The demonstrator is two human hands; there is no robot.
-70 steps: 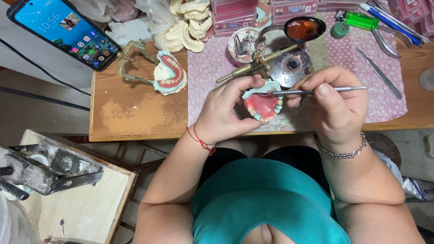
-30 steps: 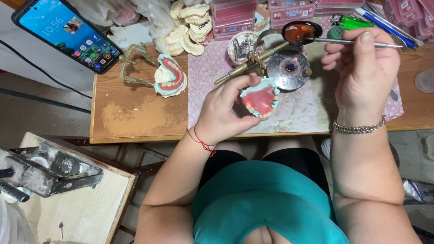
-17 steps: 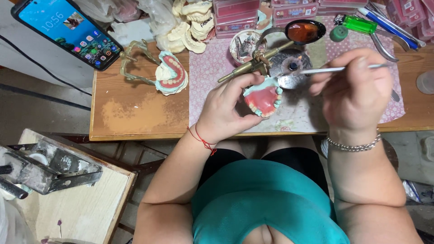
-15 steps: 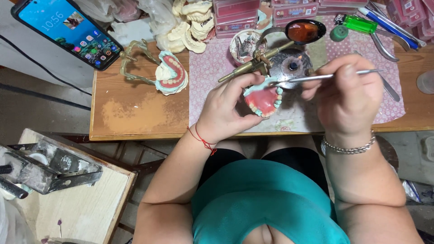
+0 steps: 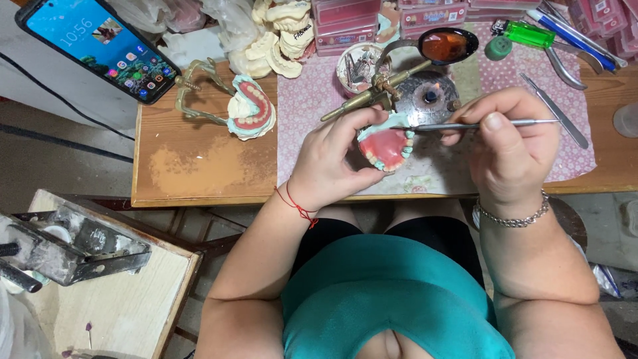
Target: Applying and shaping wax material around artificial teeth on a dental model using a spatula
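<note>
We hold the pink denture [image 5: 387,147] in our left hand [image 5: 332,166], fingers curled around it, just above the near edge of the wooden table [image 5: 199,166]. Our right hand [image 5: 508,149] pinches a thin metal carving tool [image 5: 478,124] between thumb and fingers. The tool lies sideways, its long line running left to right. Its tip points left and meets the top edge of the denture. The denture sits to the left of our right hand, quite near. A small burner [image 5: 428,100] stands just behind them.

A lit blue-screened phone [image 5: 100,45] lies top left — flat pink boxes [image 5: 355,16] stacked along the table's far edge.
</note>
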